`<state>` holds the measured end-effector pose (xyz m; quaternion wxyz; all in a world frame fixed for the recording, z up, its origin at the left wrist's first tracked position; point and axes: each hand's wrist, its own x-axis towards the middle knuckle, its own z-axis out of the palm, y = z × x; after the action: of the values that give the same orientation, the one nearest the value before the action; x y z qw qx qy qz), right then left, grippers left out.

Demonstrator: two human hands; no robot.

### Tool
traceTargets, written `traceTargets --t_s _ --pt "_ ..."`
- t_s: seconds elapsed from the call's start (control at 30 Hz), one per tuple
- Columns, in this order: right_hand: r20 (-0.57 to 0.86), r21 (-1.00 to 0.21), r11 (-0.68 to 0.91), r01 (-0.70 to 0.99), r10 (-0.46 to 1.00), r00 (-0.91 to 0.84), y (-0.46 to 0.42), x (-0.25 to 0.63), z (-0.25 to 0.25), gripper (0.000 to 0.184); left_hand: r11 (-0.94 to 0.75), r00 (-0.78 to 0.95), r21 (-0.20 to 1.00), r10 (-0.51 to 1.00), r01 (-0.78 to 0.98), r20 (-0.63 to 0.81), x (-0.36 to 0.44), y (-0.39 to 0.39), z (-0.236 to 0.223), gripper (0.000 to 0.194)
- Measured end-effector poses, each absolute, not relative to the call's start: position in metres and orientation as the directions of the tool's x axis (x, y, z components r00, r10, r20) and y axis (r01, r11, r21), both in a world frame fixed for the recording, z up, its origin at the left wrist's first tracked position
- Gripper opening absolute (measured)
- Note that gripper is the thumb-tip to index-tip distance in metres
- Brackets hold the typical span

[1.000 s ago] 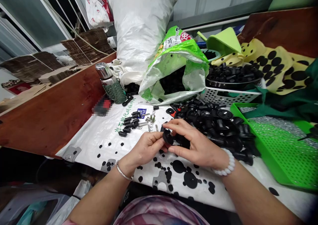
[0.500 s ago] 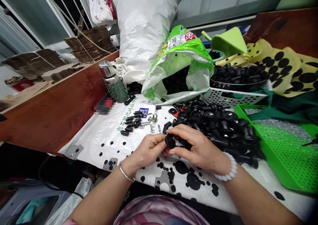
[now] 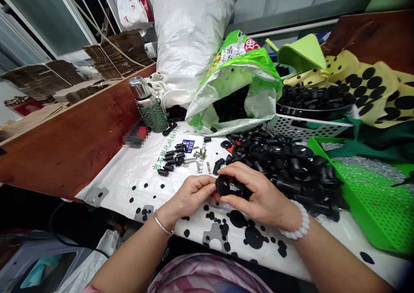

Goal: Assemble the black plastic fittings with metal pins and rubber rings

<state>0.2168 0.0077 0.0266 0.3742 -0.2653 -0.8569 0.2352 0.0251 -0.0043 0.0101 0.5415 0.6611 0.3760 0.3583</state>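
Thumb and forefinger of the left hand (image 3: 190, 197) pinch the near-left rim of a black part (image 3: 223, 185), while the right hand (image 3: 260, 194) closes around its other end, thumb below and fingers above, as I watch from afar through the head camera above a crowded workbench. The part is gripped by both hands just over the white sheet (image 3: 123, 172); half a second ago I saw mostly its round end, and now more of its body shows between the right thumb and fingers. The hands have otherwise barely shifted. Against the right hand's far side spreads a heap of similar black pieces (image 3: 291, 168), with a green tray (image 3: 371, 207) to its right. Beyond the left hand, small black cylinders (image 3: 170, 157) and thin metal strips (image 3: 208, 168) lie scattered as they did before. Farther out, I see a mesh-wrapped flask (image 3: 153, 116) standing beside a reddish wooden board (image 3: 80, 133), a green-and-white bag (image 3: 207, 107) gaping over dark contents, a white perforated basket (image 3: 291, 127) under a pan of black pieces, and a bulging white sack (image 3: 194, 34) behind.
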Motion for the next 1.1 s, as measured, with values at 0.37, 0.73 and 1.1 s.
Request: traceTargets --t_s 0.37,0.73,1.1 --pt "0.539 -0.55 0.765 0.335 0.631 -0.558 0.006 0.213 0.024 0.032 -0.287 0.279 0.941 0.932 0.176 0.232 0.036 -0.009 0.004 0.024" --pt "0.509 -0.578 0.726 0.372 0.677 -0.532 0.002 0.208 0.026 0.029 -0.344 0.163 0.9 0.937 0.267 0.309 0.042 -0.012 -0.006 0.02" --pt "0.57 -0.652 0.698 0.295 0.708 -0.417 0.002 0.216 0.032 0.009 -0.22 0.241 0.974 0.949 0.048 0.202 0.049 -0.013 0.002 0.027"
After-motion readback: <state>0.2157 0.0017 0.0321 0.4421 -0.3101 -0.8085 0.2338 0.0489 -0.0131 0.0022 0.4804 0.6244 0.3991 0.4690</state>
